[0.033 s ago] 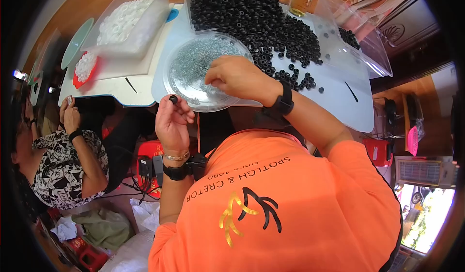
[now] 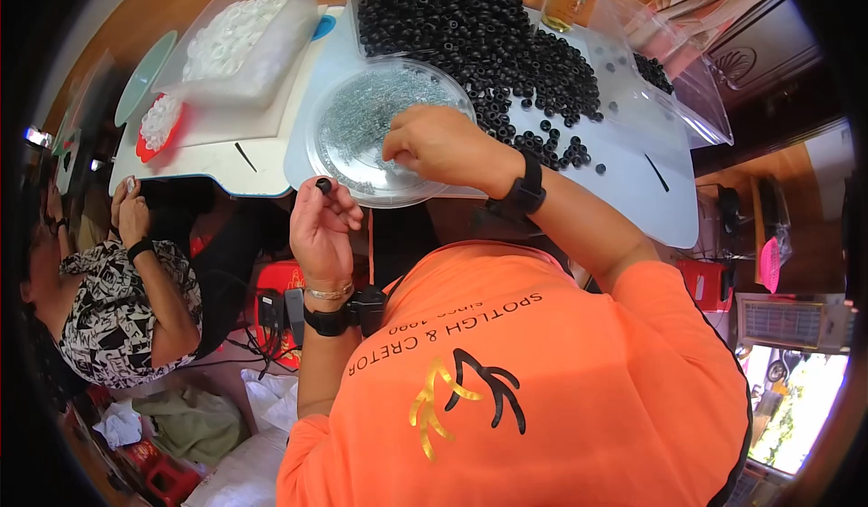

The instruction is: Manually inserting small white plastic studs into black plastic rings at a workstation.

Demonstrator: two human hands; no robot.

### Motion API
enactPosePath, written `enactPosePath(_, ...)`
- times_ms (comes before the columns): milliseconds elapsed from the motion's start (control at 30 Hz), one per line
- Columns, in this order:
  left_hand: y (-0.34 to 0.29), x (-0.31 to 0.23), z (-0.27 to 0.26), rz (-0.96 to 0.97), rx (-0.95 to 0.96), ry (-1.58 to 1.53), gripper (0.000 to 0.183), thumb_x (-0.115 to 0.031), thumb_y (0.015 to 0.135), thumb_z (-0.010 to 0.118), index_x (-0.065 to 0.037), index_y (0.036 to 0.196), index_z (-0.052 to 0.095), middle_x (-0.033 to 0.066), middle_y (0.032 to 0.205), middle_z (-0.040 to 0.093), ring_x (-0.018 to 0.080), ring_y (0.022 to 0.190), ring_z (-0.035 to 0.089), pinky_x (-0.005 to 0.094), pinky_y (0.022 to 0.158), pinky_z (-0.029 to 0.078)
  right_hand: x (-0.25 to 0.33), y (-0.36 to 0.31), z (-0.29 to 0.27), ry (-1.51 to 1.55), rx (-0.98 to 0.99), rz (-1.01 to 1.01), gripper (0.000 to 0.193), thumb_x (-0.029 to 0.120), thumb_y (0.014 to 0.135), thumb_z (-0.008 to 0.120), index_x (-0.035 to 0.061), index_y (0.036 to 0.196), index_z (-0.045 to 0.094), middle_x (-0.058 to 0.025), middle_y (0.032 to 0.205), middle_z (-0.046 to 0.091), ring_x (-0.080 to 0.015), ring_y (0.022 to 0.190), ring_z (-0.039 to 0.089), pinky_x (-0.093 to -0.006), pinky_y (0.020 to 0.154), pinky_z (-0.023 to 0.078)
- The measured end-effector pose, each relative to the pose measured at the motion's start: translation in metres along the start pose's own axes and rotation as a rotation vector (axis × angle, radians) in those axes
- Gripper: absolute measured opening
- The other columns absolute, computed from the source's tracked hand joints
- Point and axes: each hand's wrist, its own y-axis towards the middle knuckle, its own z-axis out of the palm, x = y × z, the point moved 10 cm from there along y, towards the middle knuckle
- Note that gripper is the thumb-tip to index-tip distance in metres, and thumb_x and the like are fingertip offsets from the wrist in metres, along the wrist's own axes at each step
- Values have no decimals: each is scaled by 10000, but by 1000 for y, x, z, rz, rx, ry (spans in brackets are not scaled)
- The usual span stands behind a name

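My left hand [image 2: 324, 231] is raised just off the near edge of the table, with a small black ring-shaped piece [image 2: 324, 184] pinched between thumb and fingertip. My right hand [image 2: 443, 145] reaches over a round clear plastic tray [image 2: 316, 159], fingers curled together at the tray's contents. Whatever those fingertips hold is hidden. In the tray lies a spread of tiny, shiny, greyish clear pieces [image 2: 366, 105], too small to name. Beyond it, a large heap of black ring-shaped pieces [image 2: 542, 69] spills out of a clear bin onto the white tabletop [image 2: 633, 200].
At left stands a translucent bin [image 2: 240, 91] of white pieces, beside a red dish [image 2: 161, 132] of similar ones. A co-worker [image 2: 136, 299] sits there, hands at the table edge. Far right are a lidded jar [image 2: 568, 3], a clear bin [image 2: 696, 100] and a thin black stick [image 2: 657, 173].
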Motion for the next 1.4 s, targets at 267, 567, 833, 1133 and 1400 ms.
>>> enactPosePath(267,-3,3,-4,-32,-11,-25,208,-200,987,412,-11,1001,499,104,807,579,184,663,570,264,582,453,17,5,36,-324,180,-114,121,84,753,602,66,830,694,-69,835,607,-264,909,603,-376,749,494)
enactPosePath(567,-6,3,14,-57,48,83,199,-214,989,431,-28,1025,493,104,823,578,172,679,580,243,566,447,-45,-11,14,797,-60,420,89,87,788,652,26,852,668,-46,835,680,-158,741,635,-296,681,506)
enactPosePath(833,3,28,61,-173,205,167,213,-213,990,423,-17,1027,499,104,816,581,161,667,573,238,577,444,-52,-30,11,1085,-79,542,134,108,828,677,15,925,678,-39,849,677,-95,790,619,-240,735,500)
enactPosePath(1133,9,42,82,-208,241,265,226,-220,983,421,-13,1019,503,92,814,584,150,676,569,237,588,439,-22,-48,-28,834,-182,325,136,124,845,686,13,922,687,-28,857,669,-92,820,600,-252,749,480)
enactPosePath(1400,6,44,98,-184,287,477,241,-199,1001,356,-14,1048,503,70,832,597,119,688,556,225,604,418,-10,-63,-53,586,-291,220,128,149,805,675,54,885,705,-71,808,659,-194,775,630,-306,715,487)
